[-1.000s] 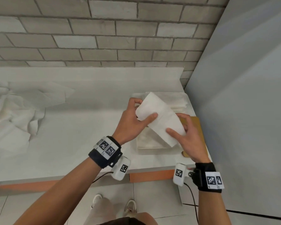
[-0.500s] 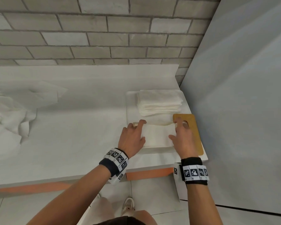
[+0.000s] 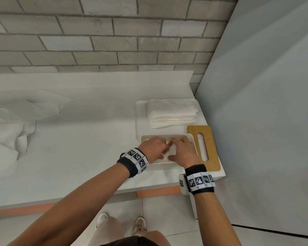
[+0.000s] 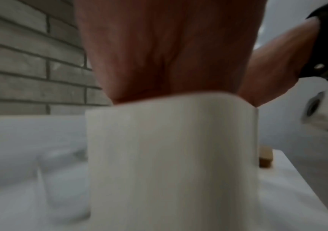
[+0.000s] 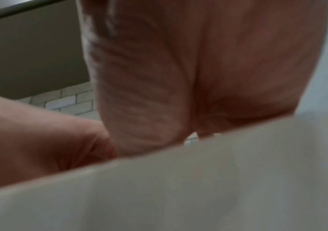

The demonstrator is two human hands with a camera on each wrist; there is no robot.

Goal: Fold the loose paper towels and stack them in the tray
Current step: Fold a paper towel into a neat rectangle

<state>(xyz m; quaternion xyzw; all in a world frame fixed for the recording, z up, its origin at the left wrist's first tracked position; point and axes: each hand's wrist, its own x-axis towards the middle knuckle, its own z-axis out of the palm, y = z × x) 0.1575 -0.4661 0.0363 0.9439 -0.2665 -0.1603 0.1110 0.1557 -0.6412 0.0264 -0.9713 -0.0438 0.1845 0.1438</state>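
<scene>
A cream tray sits near the counter's front right corner. Both my hands are down inside it, close together, on a folded white paper towel. My left hand and right hand have bent fingers and seem to pinch the towel between thumb and fingers; the fingertips are hidden. Both wrist views show only a palm heel behind the tray wall. Loose crumpled paper towels lie at the far left of the counter.
A stack of folded towels rests on a white board just behind the tray. A wooden board with a slot handle lies right of the tray. A grey panel closes off the right side; a brick wall stands behind.
The towel went from being held up over the tray to lying in it. My hands then slid from its outer edges toward the middle.
</scene>
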